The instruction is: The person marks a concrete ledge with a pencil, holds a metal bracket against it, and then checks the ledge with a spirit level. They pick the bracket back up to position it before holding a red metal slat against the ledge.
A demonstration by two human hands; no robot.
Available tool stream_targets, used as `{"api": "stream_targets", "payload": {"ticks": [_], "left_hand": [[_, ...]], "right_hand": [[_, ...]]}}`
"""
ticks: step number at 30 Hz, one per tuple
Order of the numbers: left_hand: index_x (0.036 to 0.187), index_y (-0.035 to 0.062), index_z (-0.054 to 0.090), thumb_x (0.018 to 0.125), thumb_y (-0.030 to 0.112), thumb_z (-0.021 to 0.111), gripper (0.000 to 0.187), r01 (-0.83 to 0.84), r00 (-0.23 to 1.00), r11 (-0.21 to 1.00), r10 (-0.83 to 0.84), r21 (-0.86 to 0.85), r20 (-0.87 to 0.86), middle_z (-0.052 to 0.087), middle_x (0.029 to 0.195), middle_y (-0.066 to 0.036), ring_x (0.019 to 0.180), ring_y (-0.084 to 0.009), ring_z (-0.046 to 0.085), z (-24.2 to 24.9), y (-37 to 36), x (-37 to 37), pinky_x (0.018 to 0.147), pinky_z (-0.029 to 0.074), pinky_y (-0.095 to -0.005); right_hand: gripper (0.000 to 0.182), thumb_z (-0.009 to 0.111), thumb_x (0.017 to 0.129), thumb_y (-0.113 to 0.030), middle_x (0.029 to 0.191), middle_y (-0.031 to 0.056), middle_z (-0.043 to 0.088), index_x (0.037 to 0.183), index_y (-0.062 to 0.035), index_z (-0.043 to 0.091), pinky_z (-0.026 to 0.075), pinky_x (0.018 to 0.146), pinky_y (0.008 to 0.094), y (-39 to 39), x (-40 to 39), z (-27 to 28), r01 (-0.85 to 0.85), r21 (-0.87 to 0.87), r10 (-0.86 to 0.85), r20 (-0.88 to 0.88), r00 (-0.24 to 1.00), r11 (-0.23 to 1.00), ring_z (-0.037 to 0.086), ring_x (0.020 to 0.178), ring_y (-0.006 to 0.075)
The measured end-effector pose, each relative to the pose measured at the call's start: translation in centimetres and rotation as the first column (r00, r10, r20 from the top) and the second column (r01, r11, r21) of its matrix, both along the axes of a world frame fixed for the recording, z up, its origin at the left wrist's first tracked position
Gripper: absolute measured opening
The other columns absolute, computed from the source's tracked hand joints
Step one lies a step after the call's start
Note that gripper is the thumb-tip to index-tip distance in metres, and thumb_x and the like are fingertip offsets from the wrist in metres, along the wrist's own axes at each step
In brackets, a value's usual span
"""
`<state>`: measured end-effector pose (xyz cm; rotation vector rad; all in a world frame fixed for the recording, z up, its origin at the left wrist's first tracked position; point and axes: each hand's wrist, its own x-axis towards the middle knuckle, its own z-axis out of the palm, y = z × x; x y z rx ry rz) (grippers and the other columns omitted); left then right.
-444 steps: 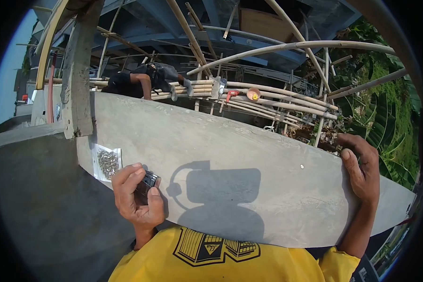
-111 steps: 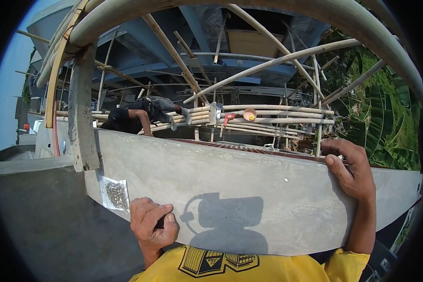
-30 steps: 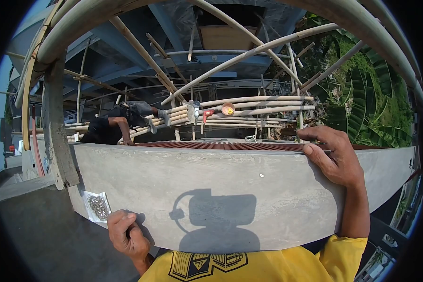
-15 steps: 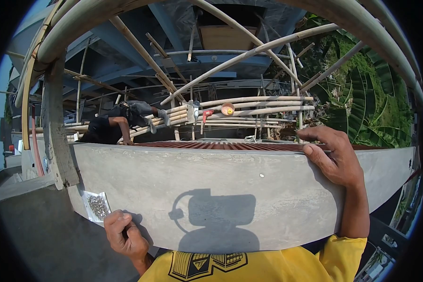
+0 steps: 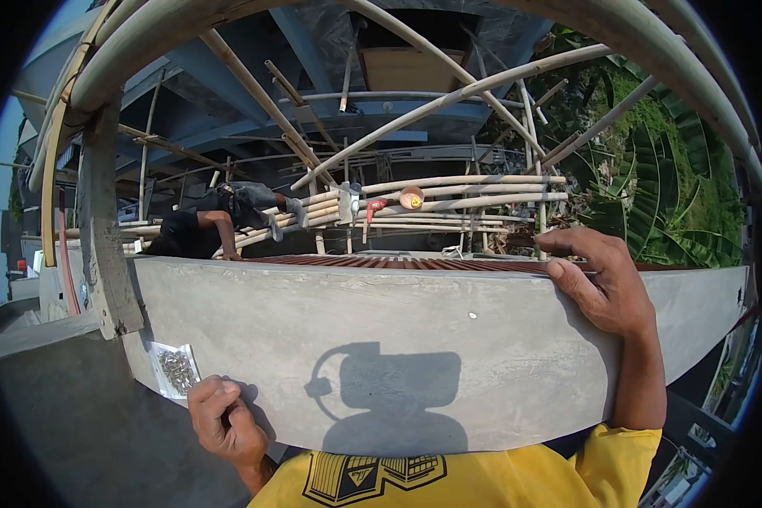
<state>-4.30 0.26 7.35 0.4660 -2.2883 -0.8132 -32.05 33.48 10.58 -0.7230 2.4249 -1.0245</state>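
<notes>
My left hand (image 5: 229,423) is at the near edge of a grey concrete ledge (image 5: 254,330), its fingers curled closed; what they hold, if anything, is hidden. Just beyond it, a clear plastic bag of small metal screws or similar pieces (image 5: 178,371) lies on the ledge's left end. On the right, my right hand (image 5: 605,284) rests over the far edge, with thumb and index finger apart and no object visible between them. Dark red slats (image 5: 398,264) run along the far side of the ledge.
Another person (image 5: 216,222) is on the bamboo scaffolding (image 5: 483,188) below, one hand at the ledge's far edge. A red power tool (image 5: 372,205) and an orange bowl (image 5: 411,198) sit on the poles. A wooden post (image 5: 106,220) stands left; bamboo poles cross overhead.
</notes>
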Motion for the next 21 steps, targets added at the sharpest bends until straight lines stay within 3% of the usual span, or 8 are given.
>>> {"api": "stream_targets", "payload": {"ticks": [11, 21], "left_hand": [[0.093, -0.0019, 0.063, 0.068, -0.012, 0.042, 0.034, 0.036, 0.999, 0.998, -0.036, 0.048, -0.002, 0.057, 0.093, -0.015, 0.079, -0.0222, 0.058, -0.04, -0.18, 0.40, 0.065, 0.049, -0.0301], [0.097, -0.0018, 0.061, 0.073, -0.010, 0.042, 0.032, 0.088, 0.993, 0.988, -0.077, 0.125, -0.088, 0.058, 0.100, -0.016, 0.088, -0.0275, 0.063, -0.19, -0.36, 0.03, 0.071, 0.054, -0.0330]], "right_hand": [[0.035, 0.065, 0.094, -0.029, 0.100, 0.0172, 0.072, 0.113, -0.0001, 0.069, 0.059, 0.071, 0.0359, -0.07, 0.00, 0.08, -0.006, 0.015, 0.006, -0.013, 1.000, 1.000, 0.070, 0.087, 0.0275], [0.034, 0.065, 0.094, -0.029, 0.102, 0.0178, 0.072, 0.111, 0.0002, 0.069, 0.058, 0.068, 0.0362, -0.04, -0.01, 0.03, -0.016, 0.024, 0.017, -0.039, 0.999, 1.000, 0.070, 0.086, 0.0288]]}}
